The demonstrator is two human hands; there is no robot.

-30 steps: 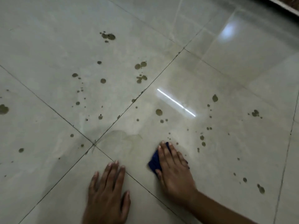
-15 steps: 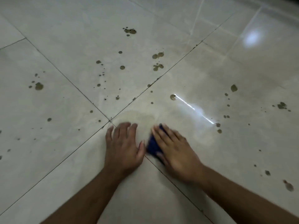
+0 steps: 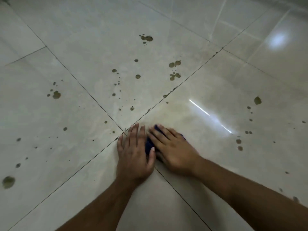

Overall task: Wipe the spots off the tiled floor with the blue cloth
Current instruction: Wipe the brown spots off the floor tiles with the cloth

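1. In the head view, the person is kneeling over a tiled floor (image 3: 216,84), with both bare forearms reaching in from the bottom edge.
2. The right hand (image 3: 173,150) is lying flat with its fingers straight and slightly spread, pressing down on the blue cloth (image 3: 149,144), which is showing only as a dark blue patch under the fingers and between the two hands.
3. The left hand (image 3: 135,150) is resting palm down on the floor, fingers straight and close together, thumb out toward the cloth and lying just beside the right hand.
4. The cloth is sitting just right of the point where four tiles meet, on the tile carrying the bright streak of reflected light (image 3: 210,116).
5. Brown spots (image 3: 146,38) are lying scattered over the tile beyond the hands, with more on the left tile and along the right edge; the stretch just past the right fingertips is looking smeared but free of distinct spots.
6. Compared with half a second ago, the two hands are sitting closer together, the left thumb now almost touching the right hand.
7. The spot that was lying at the near end of the light streak half a second ago is no longer showing.
8. Compared with a second ago, the cloth and right hand are lying nearer the tile corner, and the left hand is lying farther forward, beside the cloth.
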